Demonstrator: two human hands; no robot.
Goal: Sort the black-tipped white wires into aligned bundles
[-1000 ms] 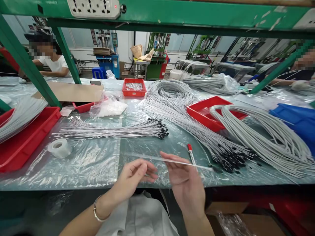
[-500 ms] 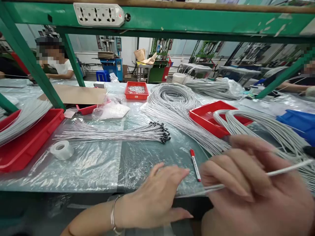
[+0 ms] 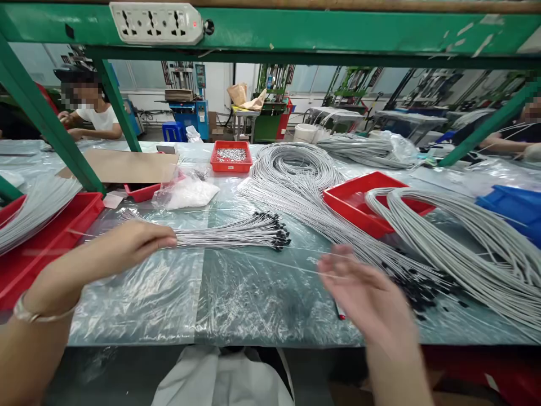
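My left hand [image 3: 143,242], fingers pinched together, holds a thin white cable at the left, over the tail of a bundle of cables [image 3: 228,234] with black ends. The cable [image 3: 287,265] stretches rightward across the bench to my right hand [image 3: 359,287]. That hand is blurred, its fingers near the cable; whether they grip it cannot be made out. A red-capped marker [image 3: 340,313] lies mostly hidden behind my right hand. Right of it are the black ends [image 3: 422,287] of a larger cable bundle.
Red trays stand at the left [image 3: 46,254], back middle [image 3: 231,163] and right [image 3: 359,192]. Coiled cables [image 3: 465,242] lie at the right beside a blue bin [image 3: 511,208]. A green frame [image 3: 338,34] crosses overhead. Two people sit across the bench.
My left hand has moved far left and closed on the cable. My right hand has drawn back from the camera and its fingers have loosened. The tape roll is no longer visible.
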